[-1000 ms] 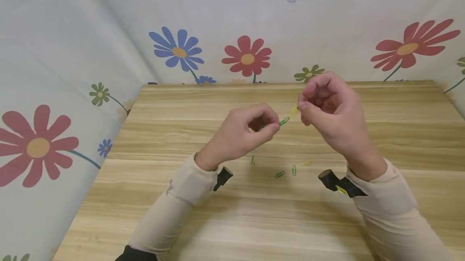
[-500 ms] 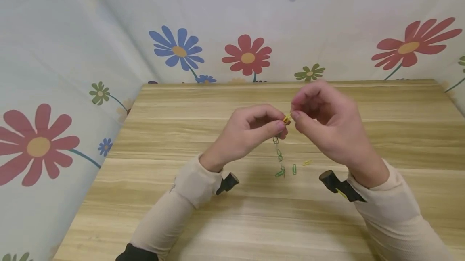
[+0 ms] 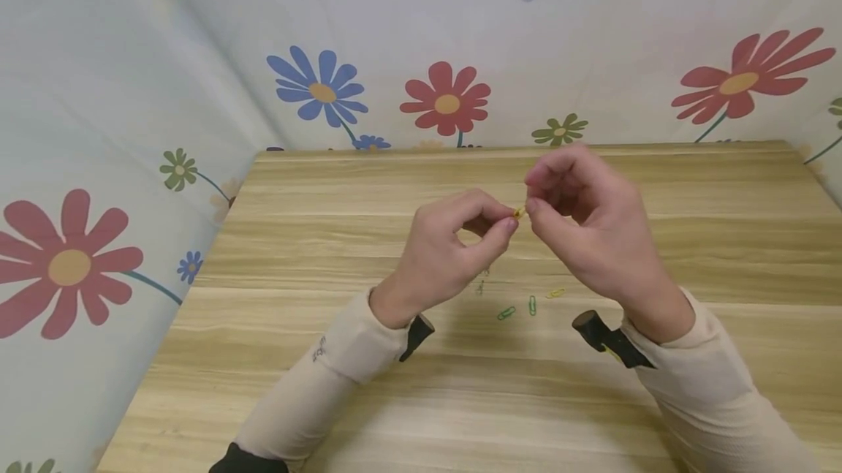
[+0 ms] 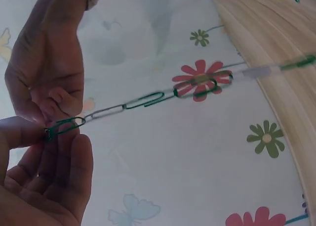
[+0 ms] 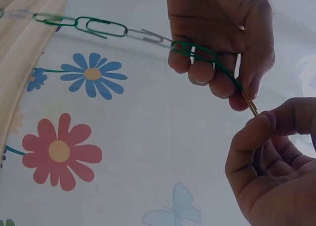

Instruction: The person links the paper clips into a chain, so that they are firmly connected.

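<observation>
My left hand (image 3: 454, 239) pinches the end of a paperclip chain (image 5: 101, 22) between thumb and fingertips. The chain links green and pale clips and hangs from the hand, its lower end blurred in the head view. At that pinched end a yellow paperclip (image 5: 251, 106) meets a green one. My right hand (image 3: 592, 228) pinches the yellow paperclip's other end between thumb and index finger, fingertips close to the left hand's. In the left wrist view, the chain runs off to the right from the fingers, and the yellow clip is hidden.
On the wooden table (image 3: 329, 254), below the hands, lie a slanted green paperclip (image 3: 506, 313), an upright-lying green paperclip (image 3: 532, 305) and a yellow paperclip (image 3: 555, 293). A flower-printed cloth (image 3: 368, 20) stands behind the table and along its left side.
The right hand has come left and slightly down, closing the gap to the left hand. The left fingers now cover the green end clip. The hanging chain swung right, then back left.
</observation>
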